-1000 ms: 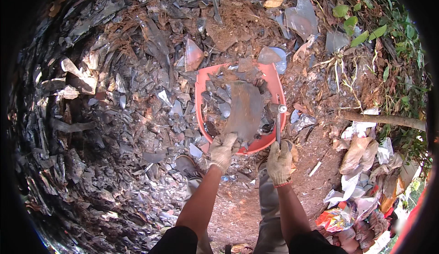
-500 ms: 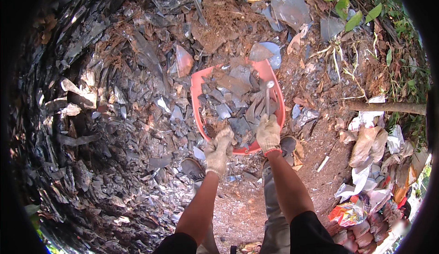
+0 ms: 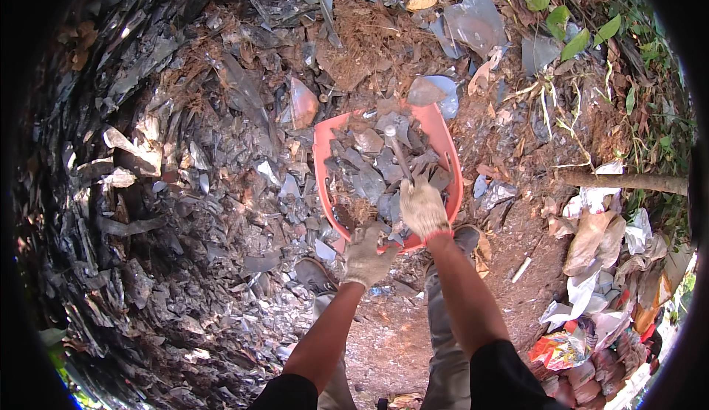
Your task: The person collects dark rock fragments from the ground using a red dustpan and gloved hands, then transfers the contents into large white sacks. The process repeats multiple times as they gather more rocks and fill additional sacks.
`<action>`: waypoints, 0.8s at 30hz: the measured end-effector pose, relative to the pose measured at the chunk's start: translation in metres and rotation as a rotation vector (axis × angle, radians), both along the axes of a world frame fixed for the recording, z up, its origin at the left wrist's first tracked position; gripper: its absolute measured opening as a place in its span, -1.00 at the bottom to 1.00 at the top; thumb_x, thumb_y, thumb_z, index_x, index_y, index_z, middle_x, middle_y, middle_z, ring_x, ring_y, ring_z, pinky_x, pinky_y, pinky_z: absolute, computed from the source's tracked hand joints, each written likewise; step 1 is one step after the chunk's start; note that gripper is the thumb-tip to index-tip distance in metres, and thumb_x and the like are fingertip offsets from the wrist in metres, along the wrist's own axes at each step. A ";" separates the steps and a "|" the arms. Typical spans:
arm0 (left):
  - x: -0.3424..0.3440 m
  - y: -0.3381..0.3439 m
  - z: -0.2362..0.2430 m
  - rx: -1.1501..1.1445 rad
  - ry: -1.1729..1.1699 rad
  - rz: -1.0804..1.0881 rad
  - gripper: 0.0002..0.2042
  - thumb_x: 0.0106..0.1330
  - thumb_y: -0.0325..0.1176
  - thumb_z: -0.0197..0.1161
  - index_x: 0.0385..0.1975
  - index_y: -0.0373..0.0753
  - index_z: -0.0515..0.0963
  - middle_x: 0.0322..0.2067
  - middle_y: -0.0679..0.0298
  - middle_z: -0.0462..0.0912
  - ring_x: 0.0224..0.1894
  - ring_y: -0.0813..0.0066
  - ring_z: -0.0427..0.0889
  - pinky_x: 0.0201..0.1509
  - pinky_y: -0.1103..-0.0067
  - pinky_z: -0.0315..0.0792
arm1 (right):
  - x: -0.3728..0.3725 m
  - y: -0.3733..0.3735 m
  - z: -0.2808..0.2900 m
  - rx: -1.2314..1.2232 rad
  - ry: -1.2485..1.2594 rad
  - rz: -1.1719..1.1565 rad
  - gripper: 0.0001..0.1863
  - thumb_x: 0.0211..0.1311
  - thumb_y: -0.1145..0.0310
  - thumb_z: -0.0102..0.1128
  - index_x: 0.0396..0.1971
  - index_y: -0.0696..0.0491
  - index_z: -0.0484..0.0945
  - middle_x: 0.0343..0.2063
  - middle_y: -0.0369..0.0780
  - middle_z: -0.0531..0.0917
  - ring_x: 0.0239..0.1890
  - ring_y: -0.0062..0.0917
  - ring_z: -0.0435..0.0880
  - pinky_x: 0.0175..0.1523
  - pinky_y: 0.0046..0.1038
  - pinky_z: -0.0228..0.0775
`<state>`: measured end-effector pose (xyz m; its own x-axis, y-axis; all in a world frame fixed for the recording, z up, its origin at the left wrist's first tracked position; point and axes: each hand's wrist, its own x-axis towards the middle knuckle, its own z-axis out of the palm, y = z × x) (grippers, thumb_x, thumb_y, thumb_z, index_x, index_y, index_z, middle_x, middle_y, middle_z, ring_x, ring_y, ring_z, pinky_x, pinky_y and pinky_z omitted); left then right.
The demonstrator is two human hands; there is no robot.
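- Head view: I see a red plastic basin (image 3: 322,160) standing on the ground at the middle of the scene, just beyond the person's two gloved hands.
- The basin is filled with grey flat shards (image 3: 369,181), mixed with some brown fibrous debris at its near left.
- The left hand (image 3: 367,256), in a dirty pale work glove, is closed around the near rim of the basin, gripping it.
- The right hand (image 3: 422,207), in a like glove with a red cuff, sits over the near right part of the basin, its fingers wrapped around the handle of a slim tool (image 3: 397,152).
- The tool reaches away from the hand toward the far side, its tip lying on the shards inside the basin; I cannot tell what kind of tool it is.
- Both forearms are bare and come up from the near edge; dark short sleeves show at the bottom.
- To the left of the basin I note a large heap of grey shards (image 3: 185,211) that covers the whole left half of the scene.
- Far of the basin lie brown fibrous litter (image 3: 369,41) and larger grey sheets.
- At the near right I see a pile of crumpled bags and wrappers (image 3: 598,292).
- A thin branch (image 3: 628,181) lies across the right side, with green leaves (image 3: 572,19) at the far right.
- The person's shoes (image 3: 310,273) stand on bare brown soil just near of the basin.
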<state>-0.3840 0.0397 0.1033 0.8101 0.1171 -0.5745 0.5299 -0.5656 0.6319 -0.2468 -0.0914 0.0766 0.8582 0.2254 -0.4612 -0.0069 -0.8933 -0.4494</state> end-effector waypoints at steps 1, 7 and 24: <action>0.001 0.009 0.005 0.045 -0.003 0.046 -0.32 0.20 -0.02 0.38 0.24 -0.34 0.42 0.22 -0.10 0.47 0.31 -0.08 0.40 0.40 0.23 0.29 | -0.009 0.011 0.051 0.122 0.073 -0.096 -0.67 0.51 0.21 -0.08 -0.17 0.21 0.50 -0.47 0.13 0.62 -0.23 0.09 0.65 -0.21 -0.03 0.49; 0.105 0.000 0.011 0.086 -0.194 0.037 -0.29 0.21 -0.09 0.31 0.31 -0.35 0.31 0.29 -0.13 0.38 0.36 -0.17 0.32 0.45 0.18 0.22 | -0.099 -0.050 0.115 0.516 0.433 -0.808 -0.66 0.43 0.13 0.23 -0.36 0.13 0.48 -0.57 -0.33 0.48 -0.51 -0.70 0.37 -0.41 -0.47 0.28; 0.392 -0.080 -0.045 0.716 -0.066 -0.488 -0.52 0.17 -0.15 0.28 0.09 -0.18 0.49 0.07 0.04 0.63 0.19 -0.03 0.56 0.15 0.17 0.53 | -0.079 -0.128 0.095 0.588 0.732 -1.105 -0.50 0.29 -0.08 0.32 -0.33 0.13 0.48 -0.56 -0.25 0.54 -0.46 -0.58 0.49 -0.32 -0.38 0.39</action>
